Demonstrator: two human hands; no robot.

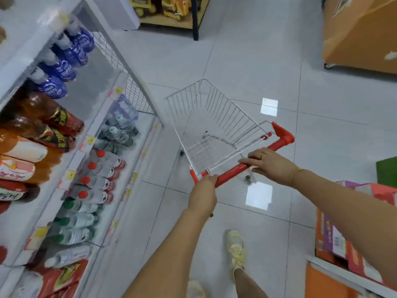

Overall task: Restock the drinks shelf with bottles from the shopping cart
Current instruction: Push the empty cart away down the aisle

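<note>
Cart handle (233, 171) | left hand (204, 190) grips end | right hand (271, 164) grips middle

The shopping cart (214, 130) stands on the floor (268, 50) right of the drinks shelf (90, 130) holding bottles (101, 168).

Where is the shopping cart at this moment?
In the head view's centre, the shopping cart stands on the floor right of the drinks shelf, its red handle held by the left hand and right hand.
</note>
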